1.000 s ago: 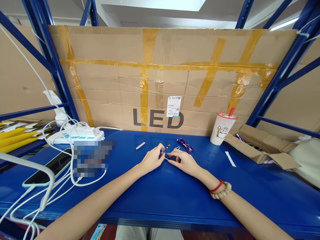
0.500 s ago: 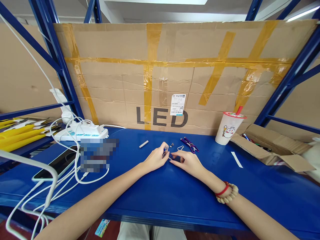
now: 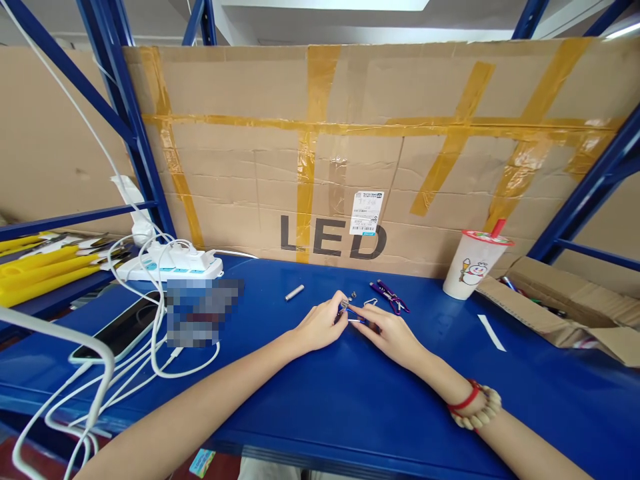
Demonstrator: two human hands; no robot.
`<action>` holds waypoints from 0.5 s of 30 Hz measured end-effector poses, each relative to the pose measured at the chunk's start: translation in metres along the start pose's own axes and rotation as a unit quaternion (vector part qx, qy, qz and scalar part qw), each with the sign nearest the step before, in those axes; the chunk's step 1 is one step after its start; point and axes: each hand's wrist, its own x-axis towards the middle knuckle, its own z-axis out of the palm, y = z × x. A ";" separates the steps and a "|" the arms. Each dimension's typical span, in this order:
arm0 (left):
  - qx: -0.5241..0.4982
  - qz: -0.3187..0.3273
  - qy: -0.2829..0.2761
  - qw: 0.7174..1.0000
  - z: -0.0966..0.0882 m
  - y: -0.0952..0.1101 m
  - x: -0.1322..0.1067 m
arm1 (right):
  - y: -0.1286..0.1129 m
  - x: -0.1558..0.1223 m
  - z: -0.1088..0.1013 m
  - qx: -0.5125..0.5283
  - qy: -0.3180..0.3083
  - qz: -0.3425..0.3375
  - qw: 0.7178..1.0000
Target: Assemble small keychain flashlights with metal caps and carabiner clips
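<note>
My left hand (image 3: 323,325) is closed in a pinch on a small silver metal piece (image 3: 344,303), mostly covered by the fingers. My right hand (image 3: 390,331) meets it from the right, thumb and forefinger closed on a slim, shiny blue-and-silver object (image 3: 356,321) whose kind I cannot make out. Its left end reaches the left fingertips. Just beyond the hands lie tiny metal bits (image 3: 353,294) and a whitish wire loop (image 3: 371,302). Purple-handled pliers (image 3: 390,297) rest behind my right hand. Farther left is a short silver cylinder (image 3: 295,293).
A paper cup with a red straw (image 3: 473,267) stands at the back right, beside an open cardboard box (image 3: 540,313) and a white strip (image 3: 492,333). On the left are a phone (image 3: 117,330), white cables (image 3: 160,333) and a power strip (image 3: 175,267). Cardboard (image 3: 240,180) walls the back.
The whole view has shifted, so things appear slightly farther right. Both hands stay together; the slim blue-and-silver object between them shows more plainly at the right fingertips.
</note>
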 end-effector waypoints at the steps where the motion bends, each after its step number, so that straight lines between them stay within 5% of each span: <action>1: 0.006 -0.002 0.000 1.000 0.000 0.000 0.000 | 0.001 0.000 0.001 -0.003 0.004 0.000 1.000; 15: 0.034 0.025 -0.017 0.999 0.003 -0.003 0.002 | 0.002 0.001 0.003 -0.140 -0.020 -0.047 0.989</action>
